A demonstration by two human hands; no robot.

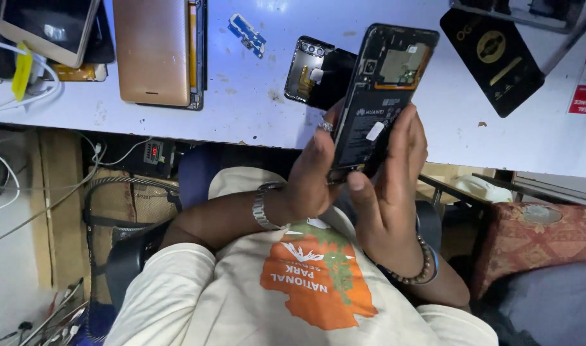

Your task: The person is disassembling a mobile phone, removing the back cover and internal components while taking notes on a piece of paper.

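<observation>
Opened phone: one black smartphone with its back cover off (pixel 381 96), battery and circuit board showing, held upright at the picture's centre, its top tipped toward 1 o'clock above the desk edge.
Left hand: the left hand (pixel 312 176) grasps the phone's lower left edge, fingers wrapped behind it; it wears one ring and one metal wristwatch (pixel 262 206).
Right hand: the right hand (pixel 389 192) grips the phone's right side, thumb pressed to its bottom edge; one beaded bracelet (pixel 416 272) circles the wrist.
Back cover: one detached phone back cover with camera cutouts (pixel 309 67) lies on the desk at 9 o'clock of the held phone, just beside it.
Other devices: one gold tablet-like device, face down (pixel 153 50), toward 10 o'clock; one light phone with a dark screen (pixel 49 29) in the far 10 o'clock corner, resting on other items.
Small part: one blue strip piece (pixel 247 33) between the gold device and the back cover.
Black box: one black box with gold emblem (pixel 491 57) at 2 o'clock, well apart from the hands.
Surface: a worn, scuffed white desk (pixel 254 109) spans the top of the view.
Room: below the desk, white cables (pixel 11 96), a cardboard box (pixel 123 198), and metal tools (pixel 56 317) at 8 o'clock; a red patterned cushion (pixel 536 240) at 4 o'clock.
</observation>
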